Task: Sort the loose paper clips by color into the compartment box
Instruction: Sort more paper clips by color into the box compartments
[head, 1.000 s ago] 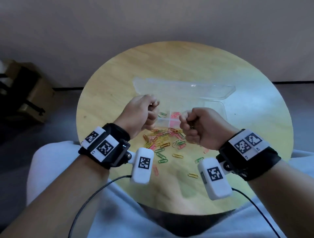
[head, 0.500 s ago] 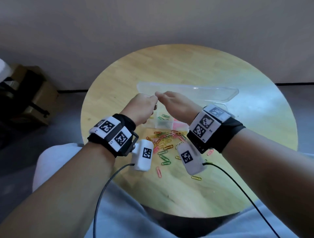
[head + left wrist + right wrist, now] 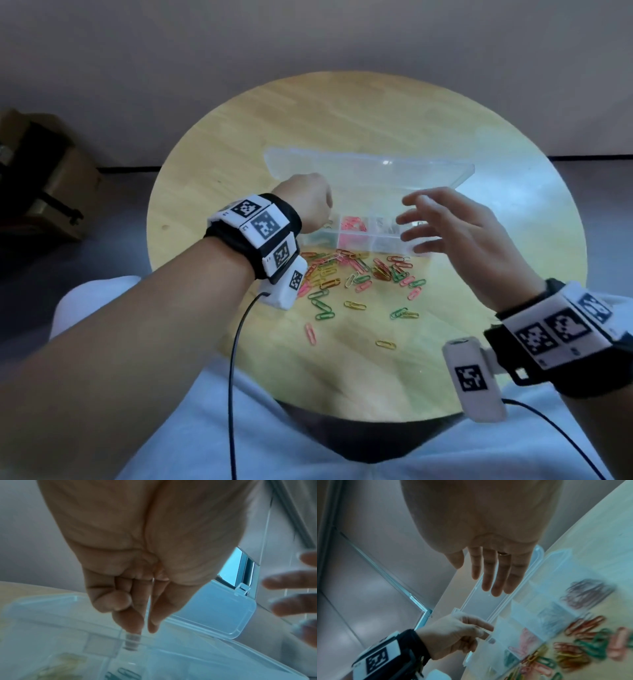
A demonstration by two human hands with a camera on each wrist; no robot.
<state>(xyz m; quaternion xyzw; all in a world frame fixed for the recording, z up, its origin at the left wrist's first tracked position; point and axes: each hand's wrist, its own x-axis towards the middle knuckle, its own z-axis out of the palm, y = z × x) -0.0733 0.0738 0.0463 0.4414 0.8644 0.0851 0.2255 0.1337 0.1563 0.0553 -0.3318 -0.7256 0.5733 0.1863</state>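
Head view looks down on a round desk (image 3: 342, 113) with pale wood grain, plain grey wall behind it and a cardboard box (image 3: 51, 178) on the floor off to the desk's left. Clear plastic compartment box (image 3: 359, 240) sits mid-desk with its see-through lid (image 3: 370, 171) flipped open toward the wall. One compartment holds pink clips (image 3: 352, 222); the ones beside it look greyish, hard to tell. Loose paper clips (image 3: 359, 274), thin bent wire in green, yellow, pink and orange, lie scattered just in front of the box on the person's side. Left hand (image 3: 305, 202) is over the box's left end, fingers curled, index and thumb pointing down; can't tell if it's holding a clip. Right hand (image 3: 452, 233) hovers over the box's right end, fingers spread wide, holding nothing.
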